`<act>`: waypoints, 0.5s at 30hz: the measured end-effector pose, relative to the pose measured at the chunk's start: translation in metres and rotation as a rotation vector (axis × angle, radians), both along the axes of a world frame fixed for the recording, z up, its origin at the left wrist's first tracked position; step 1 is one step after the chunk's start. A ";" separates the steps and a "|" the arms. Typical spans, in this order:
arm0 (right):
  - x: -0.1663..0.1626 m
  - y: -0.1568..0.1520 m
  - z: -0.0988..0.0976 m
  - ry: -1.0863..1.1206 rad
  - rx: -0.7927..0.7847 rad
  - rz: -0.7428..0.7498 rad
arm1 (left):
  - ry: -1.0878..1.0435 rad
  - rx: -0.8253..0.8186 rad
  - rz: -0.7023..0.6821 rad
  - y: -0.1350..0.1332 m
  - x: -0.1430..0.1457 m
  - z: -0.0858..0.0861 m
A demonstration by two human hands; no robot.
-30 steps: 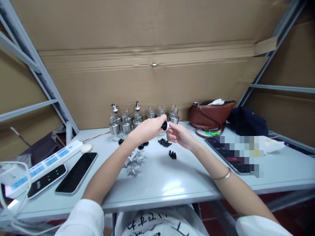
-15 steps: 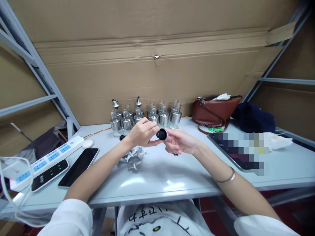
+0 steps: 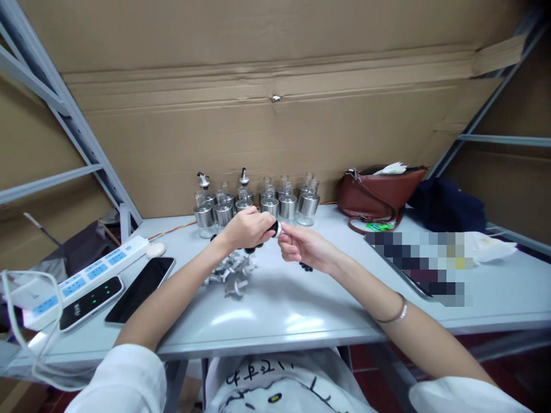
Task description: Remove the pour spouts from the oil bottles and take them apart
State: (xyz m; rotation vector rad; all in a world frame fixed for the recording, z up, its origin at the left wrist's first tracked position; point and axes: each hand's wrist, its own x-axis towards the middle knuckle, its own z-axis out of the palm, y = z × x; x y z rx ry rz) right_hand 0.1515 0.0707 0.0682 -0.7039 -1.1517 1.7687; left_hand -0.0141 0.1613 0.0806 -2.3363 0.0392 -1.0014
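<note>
Over the middle of the table, both hands meet on a bottle pourer (image 3: pixel 278 229) with a black part and a silver collar. My left hand (image 3: pixel 248 229) is closed around its black end, which is mostly hidden by the fingers. Thumb and fingers of my right hand (image 3: pixel 302 245) pinch the collar side. Below the left hand lies a pile of greyish-white plastic pieces (image 3: pixel 235 269), with black parts (image 3: pixel 251 249) close behind it. Small black pieces (image 3: pixel 306 267) sit under the right hand. Behind the hands stand several glass bottles with steel sleeves (image 3: pixel 310 203); two carry pourers (image 3: pixel 244 178).
At the left are a power strip (image 3: pixel 97 269), a black device with green lights (image 3: pixel 91 303), a phone (image 3: pixel 140 289) and a round white object (image 3: pixel 155 250). A brown handbag (image 3: pixel 374 195) and a blurred-out tablet-like object (image 3: pixel 413 281) occupy the right. Cardboard (image 3: pixel 275 137) walls the back.
The pourer has turned: its black ribbed end faced the camera before and now points left into my left hand. My right hand has shifted slightly left, uncovering more of the small black pieces.
</note>
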 end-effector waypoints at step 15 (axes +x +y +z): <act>-0.001 0.002 -0.011 -0.617 0.868 -0.541 | 0.286 -0.729 0.345 -0.027 -0.011 0.039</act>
